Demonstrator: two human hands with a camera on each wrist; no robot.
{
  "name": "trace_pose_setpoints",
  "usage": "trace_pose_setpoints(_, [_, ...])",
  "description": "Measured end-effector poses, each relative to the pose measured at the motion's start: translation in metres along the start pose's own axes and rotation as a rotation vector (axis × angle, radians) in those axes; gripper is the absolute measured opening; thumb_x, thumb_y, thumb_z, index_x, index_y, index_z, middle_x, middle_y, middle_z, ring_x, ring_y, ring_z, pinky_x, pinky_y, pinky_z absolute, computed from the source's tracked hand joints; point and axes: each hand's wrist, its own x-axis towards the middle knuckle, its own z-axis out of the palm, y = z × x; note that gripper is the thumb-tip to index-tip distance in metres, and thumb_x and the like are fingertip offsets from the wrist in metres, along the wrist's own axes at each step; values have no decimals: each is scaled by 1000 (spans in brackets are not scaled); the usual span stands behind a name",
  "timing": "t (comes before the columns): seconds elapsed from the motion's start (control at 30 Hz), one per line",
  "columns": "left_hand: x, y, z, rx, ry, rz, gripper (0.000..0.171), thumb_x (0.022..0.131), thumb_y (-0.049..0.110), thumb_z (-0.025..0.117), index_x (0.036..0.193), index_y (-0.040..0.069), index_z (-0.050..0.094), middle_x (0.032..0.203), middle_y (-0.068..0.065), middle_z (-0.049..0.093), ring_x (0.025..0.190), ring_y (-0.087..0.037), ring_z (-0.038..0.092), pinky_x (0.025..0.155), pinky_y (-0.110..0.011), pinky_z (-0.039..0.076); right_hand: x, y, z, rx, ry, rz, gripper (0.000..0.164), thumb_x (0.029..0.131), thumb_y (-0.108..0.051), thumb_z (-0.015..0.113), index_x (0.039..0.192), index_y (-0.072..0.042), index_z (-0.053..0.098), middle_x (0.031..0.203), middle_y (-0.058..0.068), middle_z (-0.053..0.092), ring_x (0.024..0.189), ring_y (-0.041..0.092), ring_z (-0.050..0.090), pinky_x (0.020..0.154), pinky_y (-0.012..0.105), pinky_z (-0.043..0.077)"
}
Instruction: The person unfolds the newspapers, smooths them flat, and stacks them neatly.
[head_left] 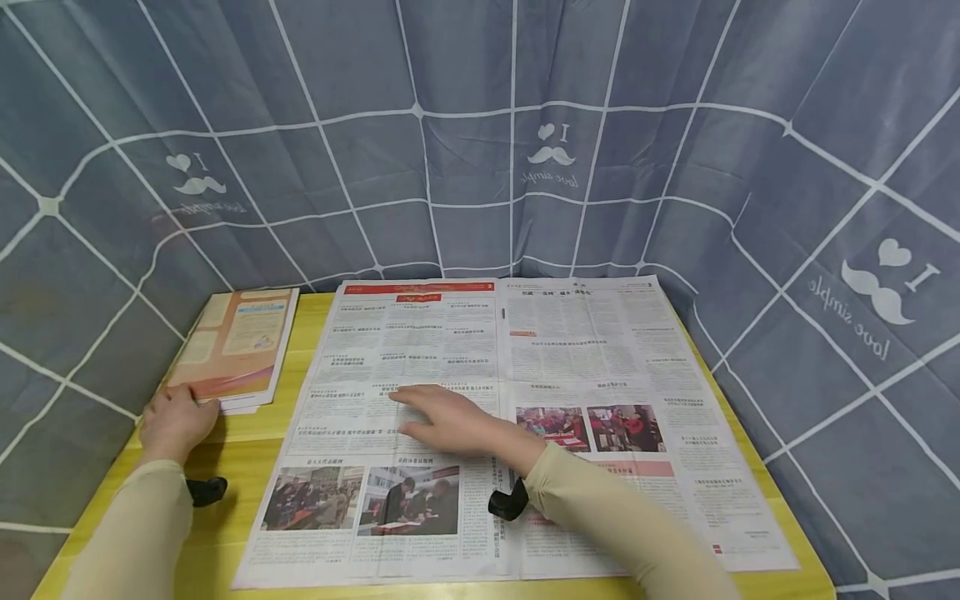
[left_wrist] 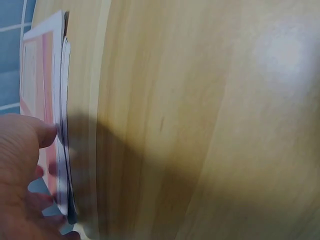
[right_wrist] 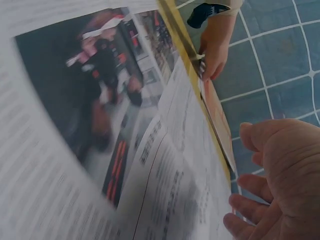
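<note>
A stack of booklets (head_left: 243,350) with an orange printed cover lies at the left edge of the yellow wood-grain table. My left hand (head_left: 176,423) grips its near left corner. In the left wrist view, the thumb of that hand (left_wrist: 20,160) meets the edge of the stack (left_wrist: 60,90), and the other fingers bend round the near end, partly hidden. An unfolded newspaper (head_left: 435,350) covers the middle of the table. Over its left page is my right hand (head_left: 457,421), fingers extended and holding nothing. Whether it touches the paper I cannot tell.
Grey-blue curtains (head_left: 472,158) with white lines enclose the back and sides. Yellow tabletop (head_left: 225,500) shows between the stack and the newspaper. Each wrist wears a black device (head_left: 508,502). Printed photos (head_left: 411,500) are on the newspaper.
</note>
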Motion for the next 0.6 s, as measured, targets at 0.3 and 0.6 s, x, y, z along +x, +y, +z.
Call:
trace_pose_setpoints(0.3, [4, -8, -4, 20, 8, -4, 60, 99, 29, 40, 134, -19, 33, 128, -53, 24, 121, -70, 26, 96, -73, 33, 17, -9, 11, 152, 58, 66, 52, 108, -36, 53, 157, -20, 45, 158, -3, 44, 145, 15, 40, 117, 34, 33])
trace_pose_setpoints(0.6, [5, -8, -9, 16, 43, -134, 70, 99, 31, 48, 128, -28, 27, 124, -53, 33, 117, -71, 31, 94, -72, 31, 18, -10, 17, 172, 49, 86, 51, 108, -35, 51, 156, -20, 46, 158, -2, 44, 146, 15, 38, 117, 34, 32])
